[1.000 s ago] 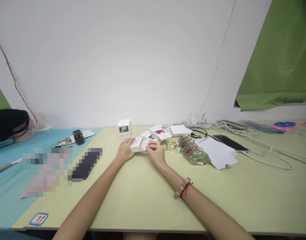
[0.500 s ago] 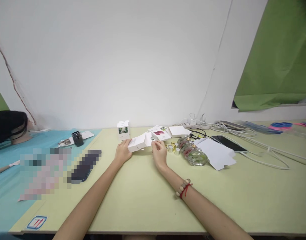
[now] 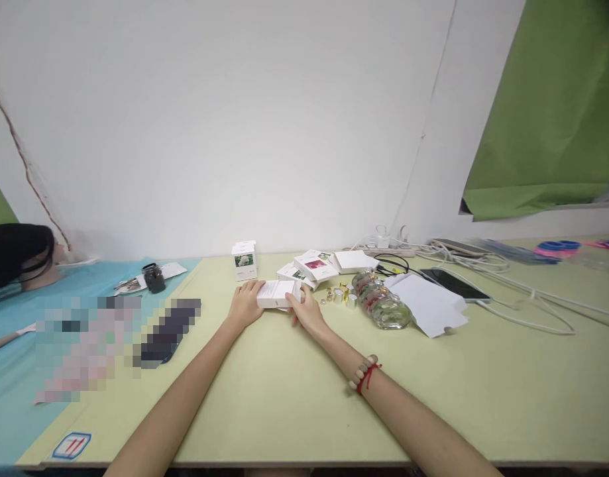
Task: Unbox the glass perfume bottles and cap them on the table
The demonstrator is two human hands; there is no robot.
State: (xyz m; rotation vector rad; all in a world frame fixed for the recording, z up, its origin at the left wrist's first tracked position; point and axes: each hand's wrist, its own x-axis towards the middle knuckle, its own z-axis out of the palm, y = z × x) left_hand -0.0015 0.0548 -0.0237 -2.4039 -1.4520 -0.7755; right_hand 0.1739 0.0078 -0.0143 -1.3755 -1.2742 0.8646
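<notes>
A white cardboard box point(image 3: 276, 295) with small print lies level between my hands, low over the table. My left hand point(image 3: 246, 305) is closed round its left end. My right hand point(image 3: 309, 311) grips its right end, thumb on top near the flap and some fingers hidden beneath. Just behind it lie several flat white boxes with flower pictures, one with a red flower point(image 3: 316, 265). Small gold and silver caps point(image 3: 340, 294) sit to the right of my right hand. Beside them stands a row of clear glass bottles point(image 3: 391, 311) with coloured contents.
Upright white boxes point(image 3: 245, 263) stand at the back. On the right are a white paper sheet point(image 3: 428, 305), a tablet point(image 3: 456, 286) and white cables point(image 3: 537, 298). A dark jar point(image 3: 154, 277) and a blurred dark object point(image 3: 169, 331) are at left.
My right hand has moved left and down onto the box's right end. The flap that stuck out there is now folded in, and the box lies more level.
</notes>
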